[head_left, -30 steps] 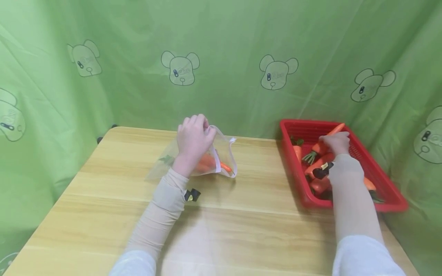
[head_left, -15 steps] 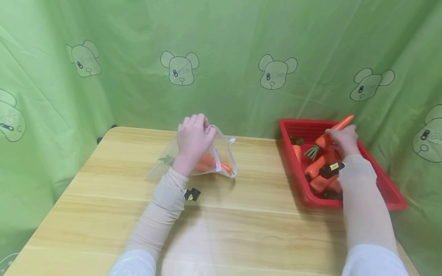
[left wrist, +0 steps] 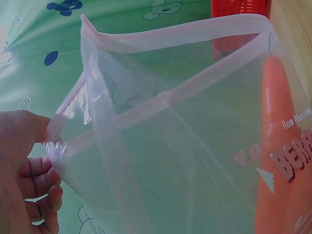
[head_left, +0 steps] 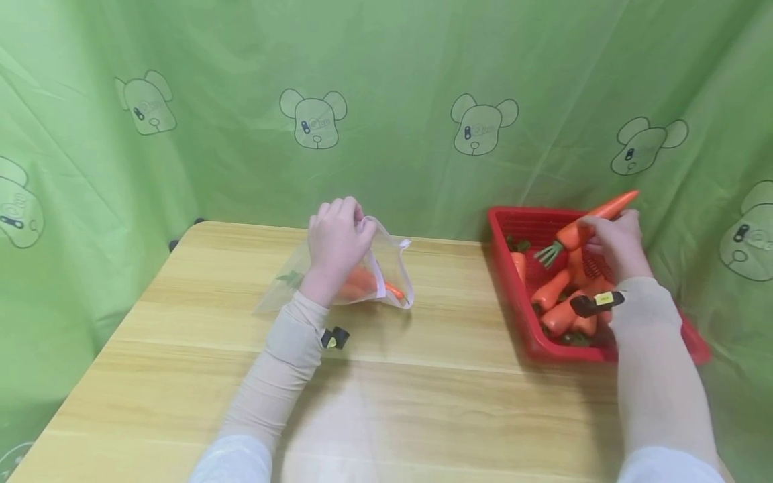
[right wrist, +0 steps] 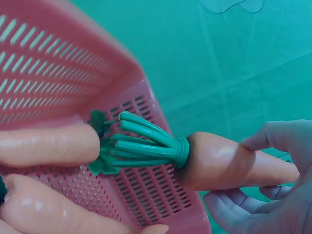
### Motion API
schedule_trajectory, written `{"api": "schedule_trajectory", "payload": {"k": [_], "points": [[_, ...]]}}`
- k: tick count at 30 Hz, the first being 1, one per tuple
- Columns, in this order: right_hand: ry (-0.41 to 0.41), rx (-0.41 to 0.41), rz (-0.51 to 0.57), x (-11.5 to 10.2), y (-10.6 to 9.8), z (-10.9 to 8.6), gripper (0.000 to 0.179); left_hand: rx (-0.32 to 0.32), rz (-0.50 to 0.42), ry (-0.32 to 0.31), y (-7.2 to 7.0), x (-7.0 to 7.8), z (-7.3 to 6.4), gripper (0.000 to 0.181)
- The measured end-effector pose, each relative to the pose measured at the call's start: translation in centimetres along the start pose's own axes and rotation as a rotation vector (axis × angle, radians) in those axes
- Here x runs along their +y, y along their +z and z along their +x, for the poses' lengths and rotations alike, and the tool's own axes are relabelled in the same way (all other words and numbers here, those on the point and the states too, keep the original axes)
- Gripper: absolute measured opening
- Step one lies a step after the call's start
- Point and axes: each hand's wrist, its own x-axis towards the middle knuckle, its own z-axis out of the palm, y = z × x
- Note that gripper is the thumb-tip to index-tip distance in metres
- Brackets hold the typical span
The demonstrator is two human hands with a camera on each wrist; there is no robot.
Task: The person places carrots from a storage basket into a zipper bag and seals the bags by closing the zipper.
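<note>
My left hand (head_left: 338, 241) pinches the rim of a clear zip bag (left wrist: 195, 126) near its upper corner, so the bag's mouth gapes toward the right. Inside the bag lies a carrot (left wrist: 275, 146) with its orange tip near the opening; printed letters cover part of it. Over the far part of the red basket (head_left: 525, 335), my right hand (head_left: 622, 241) holds another carrot (right wrist: 219, 161) between thumb and fingers. Its cut green stems (right wrist: 146, 144) point left and its tip points up to the right. Several more carrots (head_left: 558, 315) lie in the basket below.
The wooden table (head_left: 423, 402) carries the bag at its middle back and the basket at its right. A green curtain (head_left: 398, 174) with printed bear heads hangs right behind the table and along both sides.
My right hand has lifted the carrot up and to the right, off the other carrots in the basket. My left hand and the bag have stayed nearly still.
</note>
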Motion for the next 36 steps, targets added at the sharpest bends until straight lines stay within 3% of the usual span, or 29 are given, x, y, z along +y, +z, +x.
{"api": "schedule_trajectory", "payload": {"k": [5, 9, 13, 25, 33, 36], "points": [[-0.018, -0.071, 0.105, -0.5, -0.2, -1.8, 0.041, 0.007, -0.007, 0.001, 0.0, 0.1, 0.0, 0.012], [-0.042, -0.072, 0.175, -1.3, 0.3, -2.4, 0.046, 0.01, -0.007, 0.003, -0.1, 0.1, 0.0, 0.013], [-0.052, -0.064, 0.218, -2.2, 1.3, -2.8, 0.05, 0.01, -0.008, 0.004, -0.1, 0.1, 0.1, 0.013], [-0.107, -0.152, 0.313, -2.5, 4.1, -5.7, 0.047, -0.005, -0.005, -0.006, -0.2, 0.2, 0.0, 0.013], [-0.123, -0.269, 0.473, -2.5, 6.2, -7.5, 0.047, -0.003, -0.008, -0.004, 0.0, 0.1, 0.0, 0.013], [-0.134, -0.296, 0.483, -2.6, 7.2, -8.2, 0.047, -0.008, -0.011, -0.006, 0.0, 0.1, 0.0, 0.013]]}}
